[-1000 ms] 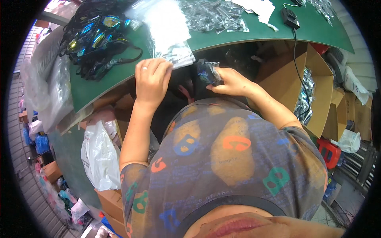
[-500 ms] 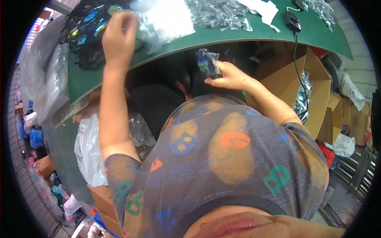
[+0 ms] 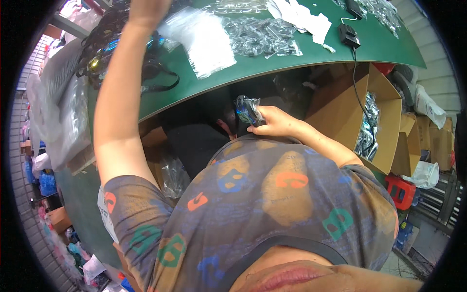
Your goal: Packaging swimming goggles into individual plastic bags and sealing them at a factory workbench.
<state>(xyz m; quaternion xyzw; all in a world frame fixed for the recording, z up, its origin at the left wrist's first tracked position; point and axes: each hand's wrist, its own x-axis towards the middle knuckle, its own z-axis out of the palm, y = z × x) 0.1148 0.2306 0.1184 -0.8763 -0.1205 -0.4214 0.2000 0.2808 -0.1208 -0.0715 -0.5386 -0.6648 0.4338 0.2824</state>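
My left hand [image 3: 147, 10] reaches over the far left of the green table [image 3: 204, 90], above a pile of black goggles [image 3: 104, 56] with shiny, coloured lenses. The top edge of the picture cuts off its fingers. A black strap [image 3: 168, 87] from the pile lies loose beside my forearm. Below the table edge, close to my body, my right hand [image 3: 277, 120] is closed on bagged goggles [image 3: 247, 110], dark with a bluish sheen, in clear plastic.
On the table lie clear plastic bags [image 3: 206, 46], a heap of small bagged parts [image 3: 262, 36], white paper [image 3: 304, 19] and a black power adapter [image 3: 348, 35] with a hanging cord. An open carton [image 3: 386, 117] holding several bagged items stands to the right.
My left hand has moved farther away over the goggles pile, up to the picture's top edge. The right hand, with its bagged goggles, sits slightly lower and nearer my body.
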